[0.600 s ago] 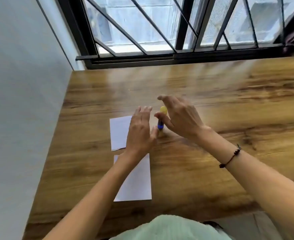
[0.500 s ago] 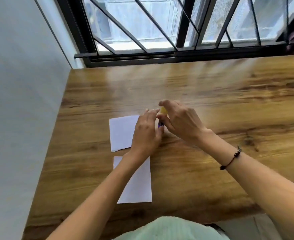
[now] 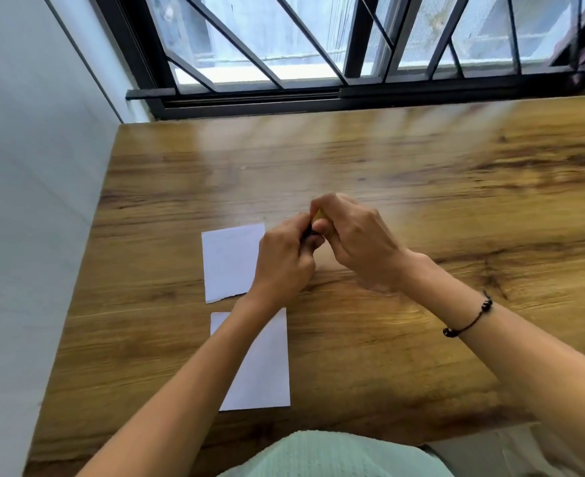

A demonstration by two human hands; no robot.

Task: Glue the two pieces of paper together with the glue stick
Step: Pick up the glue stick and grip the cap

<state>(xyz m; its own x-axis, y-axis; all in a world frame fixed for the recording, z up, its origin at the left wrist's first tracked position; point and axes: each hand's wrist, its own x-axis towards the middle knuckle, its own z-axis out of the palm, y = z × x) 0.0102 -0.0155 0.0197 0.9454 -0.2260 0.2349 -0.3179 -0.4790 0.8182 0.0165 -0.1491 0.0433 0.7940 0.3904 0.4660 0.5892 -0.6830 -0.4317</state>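
Note:
Two white pieces of paper lie on the wooden table, one beyond the other: the far piece [image 3: 230, 261] and the near piece [image 3: 265, 370], the latter partly under my left forearm. Both my hands meet just right of the far piece and hold the glue stick [image 3: 316, 220] between them. Only a sliver of its yellow cap and dark body shows. My left hand [image 3: 284, 261] grips the lower body. My right hand [image 3: 356, 241] closes over the yellow cap end.
The wooden table [image 3: 456, 208] runs to a barred window [image 3: 318, 56] at the back and a white wall [image 3: 25, 201] on the left. A black bracelet [image 3: 466, 321] sits on my right wrist.
My left hand, flat and open beside the glue stick before, has curled around its lower body. My right hand has kept hold of the cap end. The papers have not moved.

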